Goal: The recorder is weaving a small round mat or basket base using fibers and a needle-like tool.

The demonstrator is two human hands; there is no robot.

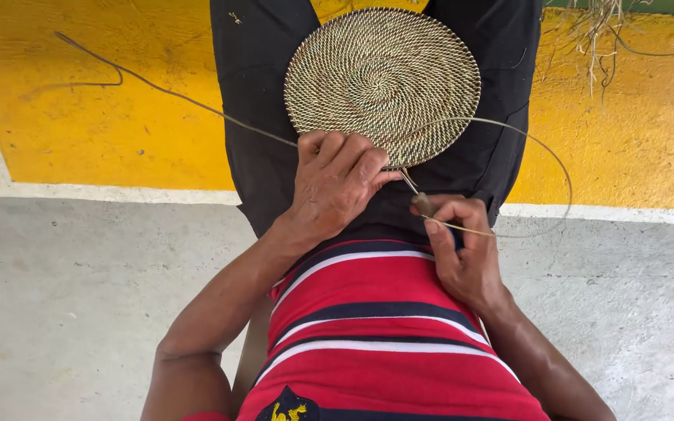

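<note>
Round coiled woven mat (382,82), pale fibre with dark stitching, lying flat on the person's lap over dark trousers (255,117), its near edge under the left hand (335,189), which reaches in from the lower left with wrist bent and fingers (352,160) curled together, clamped on the mat's rim. Right hand (462,249), forearm rising from the lower right, fingers pinched shut around a thin awl (415,193) whose metal tip points at the mat's edge beside the left hand. Long fibre strand (536,148) looping from the right hand out to the right and back over the mat; a second strand (157,87) trailing left across the yellow-painted floor (79,117).
</note>
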